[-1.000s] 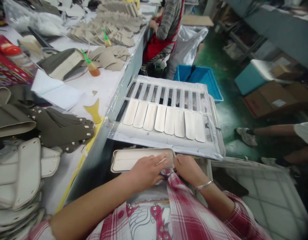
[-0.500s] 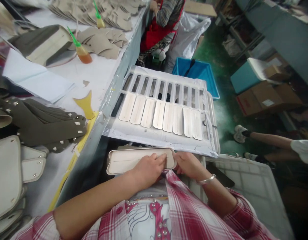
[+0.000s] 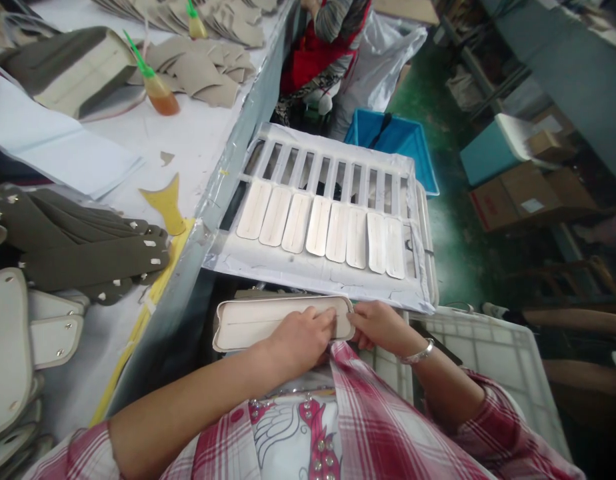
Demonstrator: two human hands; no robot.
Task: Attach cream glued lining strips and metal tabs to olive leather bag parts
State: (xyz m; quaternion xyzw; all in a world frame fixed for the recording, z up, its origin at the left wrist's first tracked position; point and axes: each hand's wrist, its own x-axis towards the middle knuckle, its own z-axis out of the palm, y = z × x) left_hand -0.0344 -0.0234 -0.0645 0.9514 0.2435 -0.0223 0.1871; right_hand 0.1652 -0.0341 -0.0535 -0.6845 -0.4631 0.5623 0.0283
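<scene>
While the left hand (image 3: 301, 340) and right hand (image 3: 381, 327) grasp a cream panel (image 3: 263, 323) between them, fingers closed on its right end, the panel lies at the grip, just below a white rack (image 3: 308, 270) of laid-out strips (image 3: 318, 227).

Left hand (image 3: 301, 340) flat on long cream panel (image 3: 253, 325), right hand (image 3: 381, 327) at its end; rack (image 3: 328, 275) of eight cream strips (image 3: 318, 227) just beyond

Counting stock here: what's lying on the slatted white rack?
Eight cream strips lie side by side on the slatted white rack, across its lower part; the surface beneath them is hidden.
</scene>
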